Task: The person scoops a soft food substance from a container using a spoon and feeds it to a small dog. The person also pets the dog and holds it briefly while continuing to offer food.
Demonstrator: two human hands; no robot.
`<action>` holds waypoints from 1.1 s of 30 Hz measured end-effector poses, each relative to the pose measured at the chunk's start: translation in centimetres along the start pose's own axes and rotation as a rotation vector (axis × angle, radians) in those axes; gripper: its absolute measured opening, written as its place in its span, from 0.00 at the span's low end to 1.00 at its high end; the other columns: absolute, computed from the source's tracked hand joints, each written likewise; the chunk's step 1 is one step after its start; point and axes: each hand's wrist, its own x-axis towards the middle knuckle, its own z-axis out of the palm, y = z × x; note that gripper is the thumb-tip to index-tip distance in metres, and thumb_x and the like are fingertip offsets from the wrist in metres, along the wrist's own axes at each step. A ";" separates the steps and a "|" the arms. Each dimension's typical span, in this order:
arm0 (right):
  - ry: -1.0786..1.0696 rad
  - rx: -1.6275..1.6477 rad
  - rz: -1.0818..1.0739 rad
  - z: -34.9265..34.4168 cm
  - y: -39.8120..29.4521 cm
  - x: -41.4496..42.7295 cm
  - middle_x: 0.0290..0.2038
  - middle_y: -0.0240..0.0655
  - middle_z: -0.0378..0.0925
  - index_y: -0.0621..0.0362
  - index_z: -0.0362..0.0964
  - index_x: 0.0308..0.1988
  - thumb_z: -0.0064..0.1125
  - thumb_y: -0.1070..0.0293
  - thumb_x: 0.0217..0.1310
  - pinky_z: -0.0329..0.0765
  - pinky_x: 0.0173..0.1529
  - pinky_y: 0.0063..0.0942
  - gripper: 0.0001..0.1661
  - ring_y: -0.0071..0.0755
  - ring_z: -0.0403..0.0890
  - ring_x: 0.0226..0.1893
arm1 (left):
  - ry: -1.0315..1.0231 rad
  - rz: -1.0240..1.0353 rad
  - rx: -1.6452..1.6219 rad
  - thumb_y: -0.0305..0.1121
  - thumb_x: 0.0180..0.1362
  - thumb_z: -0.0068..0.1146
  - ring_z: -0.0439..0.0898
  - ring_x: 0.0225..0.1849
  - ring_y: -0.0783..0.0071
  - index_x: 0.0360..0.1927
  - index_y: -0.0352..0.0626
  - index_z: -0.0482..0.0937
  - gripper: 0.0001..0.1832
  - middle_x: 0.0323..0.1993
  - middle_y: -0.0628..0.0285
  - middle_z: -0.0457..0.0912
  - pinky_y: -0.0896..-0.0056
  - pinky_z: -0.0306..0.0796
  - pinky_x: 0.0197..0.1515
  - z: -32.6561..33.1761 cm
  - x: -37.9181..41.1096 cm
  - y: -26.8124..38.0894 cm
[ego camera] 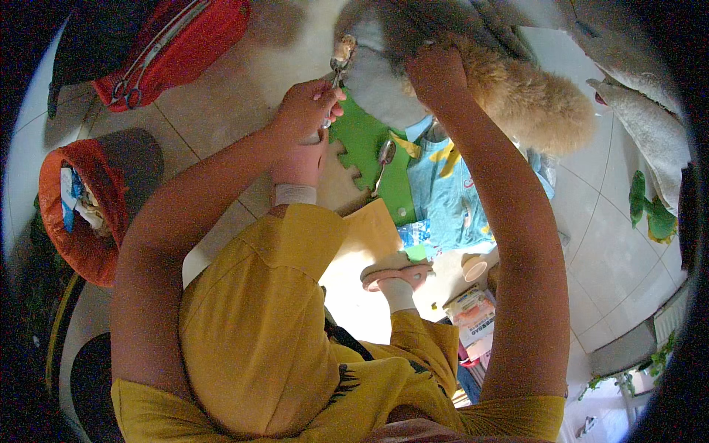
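Note:
My left hand [313,105] is closed around the handle of a spoon [338,63], which holds a lump of pale brown food. To its right, my right hand [437,72] rests against the light brown fur of a fluffy animal [520,94]; its fingers are partly hidden in shadow, and what they grip cannot be told. A grey cloth or fur surface [382,88] lies between the hands. A second spoon [386,152] lies on a green foam mat [360,122]. Beside it is a blue garment [443,194] with yellow parts.
An orange-rimmed bin [52,221] with waste inside stands at the left. Scissors [133,91] lie on a red bag [205,39] at the upper left. A small cup [474,268], printed packages [471,315] and a green plush toy [659,221] are at the right.

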 end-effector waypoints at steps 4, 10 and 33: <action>-0.064 -0.050 -0.035 -0.2 0.1 -0.2 0.29 0.36 0.76 0.52 0.77 0.27 0.54 0.68 0.42 0.73 0.33 0.37 0.07 0.35 0.77 0.36 | 0.009 0.003 -0.008 0.42 0.58 0.45 0.78 0.28 0.76 0.36 0.37 0.74 0.16 0.25 0.60 0.77 0.78 0.73 0.30 0.1 0.0 -0.2; 0.031 -0.069 0.019 -0.4 0.6 -0.5 0.32 0.38 0.74 0.54 0.77 0.28 0.60 0.70 0.35 0.73 0.42 0.37 0.11 0.39 0.75 0.38 | 0.037 0.004 -0.024 0.41 0.58 0.45 0.78 0.27 0.77 0.35 0.37 0.75 0.15 0.24 0.60 0.77 0.80 0.73 0.28 0.1 -0.2 -0.2; -0.008 0.090 -0.072 -2.9 3.0 -2.2 0.29 0.45 0.74 0.59 0.72 0.29 0.59 0.71 0.31 0.74 0.40 0.37 0.15 0.45 0.76 0.34 | -0.016 0.233 0.173 0.44 0.56 0.47 0.69 0.18 0.74 0.29 0.38 0.76 0.17 0.15 0.62 0.71 0.70 0.64 0.24 0.8 -0.3 1.7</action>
